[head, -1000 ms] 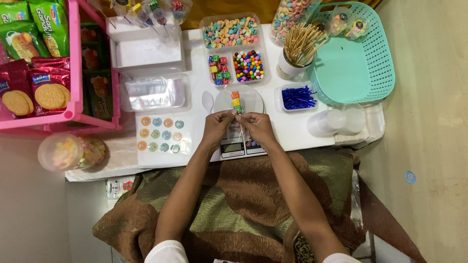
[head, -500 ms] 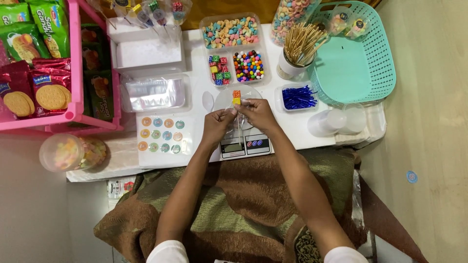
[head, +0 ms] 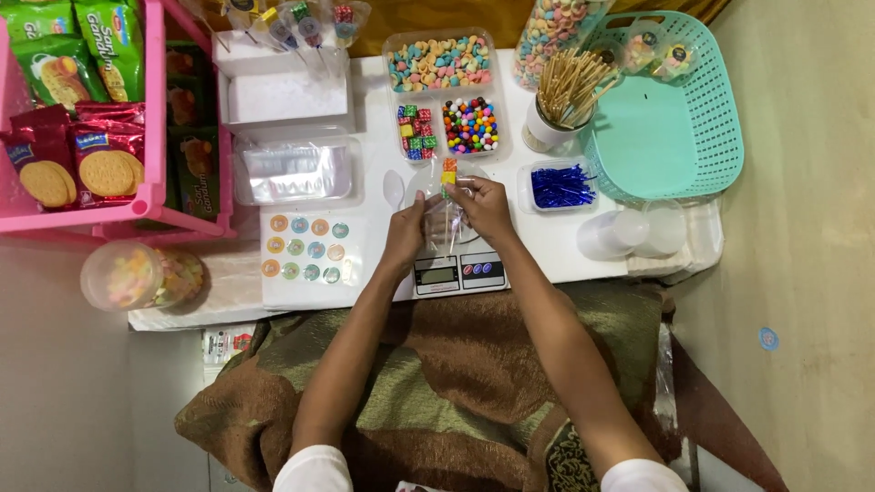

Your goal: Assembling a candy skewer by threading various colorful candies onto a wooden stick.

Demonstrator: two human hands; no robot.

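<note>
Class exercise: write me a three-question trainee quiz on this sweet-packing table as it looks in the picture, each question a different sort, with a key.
1. True or false: both hands grip the clear bag above the scale.
2. What fills the white cup beside the teal basket?
3. The sticker sheet lies nearest which hand: A left hand, B right hand?

Key: 1 true; 2 wooden sticks; 3 A.

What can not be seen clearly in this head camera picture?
- Small digital kitchen scale: its platform is mostly hidden by the left hand and right hand.
- Clear plastic bag with coloured candies: its outline is hard to follow, being transparent.
- Round coloured stickers: their designs are too small.
- Pink plastic rack: cut by the left edge.
</note>
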